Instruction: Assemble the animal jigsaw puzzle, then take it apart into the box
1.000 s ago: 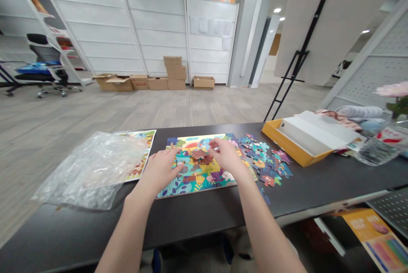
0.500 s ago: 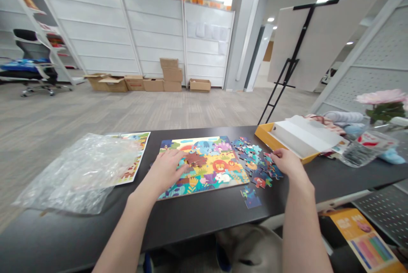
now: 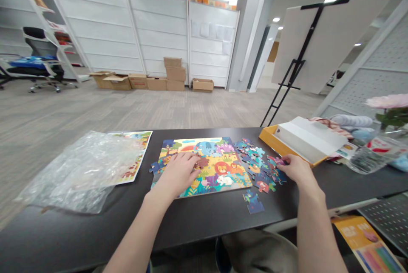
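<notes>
A bright animal jigsaw puzzle (image 3: 223, 158), with an elephant, lions and a white animal, lies on the black table. My left hand (image 3: 181, 174) rests over its left half, fingers stretched out, covering part of the picture. To the right of the picture is a loose heap of dark blue and teal puzzle pieces (image 3: 255, 162). At the heap's right side my right hand (image 3: 296, 169) pinches a puzzle piece (image 3: 280, 161), mostly hidden by the fingertips. One joined blue piece (image 3: 254, 203) sits apart, nearer me. Another dark piece (image 3: 155, 167) shows at the picture's left edge.
A crumpled clear plastic bag (image 3: 79, 171) partly covers a printed sheet (image 3: 138, 160) on the left. An open yellow box (image 3: 270, 135) with a white flap stands at the back right. Beyond it are a clear plastic container (image 3: 374, 156), rolled cloths (image 3: 350, 120) and a pink flower (image 3: 389, 101).
My left hand has slid right across the puzzle, uncovering a dark piece at its left edge. My right hand stays at the heap's right side. The view has shifted slightly.
</notes>
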`<state>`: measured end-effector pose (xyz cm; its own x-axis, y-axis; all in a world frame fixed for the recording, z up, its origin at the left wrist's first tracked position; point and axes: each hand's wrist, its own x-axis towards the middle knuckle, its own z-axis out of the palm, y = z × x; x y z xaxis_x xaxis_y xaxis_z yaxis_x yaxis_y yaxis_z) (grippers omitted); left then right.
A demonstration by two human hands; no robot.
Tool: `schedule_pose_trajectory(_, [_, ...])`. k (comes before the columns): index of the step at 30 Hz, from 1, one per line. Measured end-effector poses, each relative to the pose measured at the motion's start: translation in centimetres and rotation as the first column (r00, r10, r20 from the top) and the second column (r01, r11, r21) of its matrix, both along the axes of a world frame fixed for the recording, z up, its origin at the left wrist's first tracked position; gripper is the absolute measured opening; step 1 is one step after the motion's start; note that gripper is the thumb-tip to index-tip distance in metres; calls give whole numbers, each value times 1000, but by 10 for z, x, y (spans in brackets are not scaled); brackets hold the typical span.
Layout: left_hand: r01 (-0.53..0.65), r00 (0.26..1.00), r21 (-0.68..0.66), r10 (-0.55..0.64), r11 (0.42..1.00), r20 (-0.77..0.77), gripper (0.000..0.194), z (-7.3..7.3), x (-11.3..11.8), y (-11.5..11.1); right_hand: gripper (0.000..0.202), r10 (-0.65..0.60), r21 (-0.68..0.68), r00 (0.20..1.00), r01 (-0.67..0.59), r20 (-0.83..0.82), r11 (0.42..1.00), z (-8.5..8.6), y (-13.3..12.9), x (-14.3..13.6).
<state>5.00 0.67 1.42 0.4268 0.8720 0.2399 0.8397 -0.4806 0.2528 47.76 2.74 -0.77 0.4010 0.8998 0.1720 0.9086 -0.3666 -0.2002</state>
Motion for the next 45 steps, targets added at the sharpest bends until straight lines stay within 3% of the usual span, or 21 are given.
schedule_pose_trajectory(4, [5, 1000, 12, -5, 1000, 14, 25, 2, 4, 1, 51, -23, 18, 1000, 23, -12, 1000, -1, 2, 7])
schedule_pose_trajectory(9, [-19, 1000, 6, 19, 1000, 5, 26, 0, 2, 2, 40, -35, 18, 968, 40, -249, 999, 12, -3, 11])
schedule_pose_trajectory(11, [-21, 1000, 8, 21, 1000, 5, 26, 0, 1, 1, 35, 9, 78, 912, 26, -411, 997, 21, -6, 4])
schedule_pose_trajectory(14, [-27, 1000, 8, 27, 1000, -6, 25, 0, 0, 1, 36, 189, 217, 764, -66, -617, 974, 36, -10, -20])
schedule_pose_trajectory(17, [-34, 999, 3, 34, 999, -25, 24, 2, 0, -1, 40, 321, 267, 631, -183, -706, 946, 46, -8, -51])
schedule_pose_trajectory(19, [-33, 999, 1, 33, 999, -25, 23, 4, 0, -2, 40, 344, 247, 615, -240, -710, 939, 48, -3, -71])
schedule_pose_trajectory(29, [-31, 999, -22, 30, 999, -18, 28, 8, -2, -4, 17, 335, 150, 707, -313, -623, 938, 27, 31, -133])
schedule_pose_trajectory(37, [-21, 999, -41, 22, 999, 25, 30, 4, -14, -3, 18, 297, -11, 869, -328, -396, 945, 19, 37, -142])
schedule_pose_trajectory(45, [-34, 999, -38, 34, 999, 21, 27, 10, -20, -7, 19, 319, -40, 904, -344, -283, 938, 21, 31, -144])
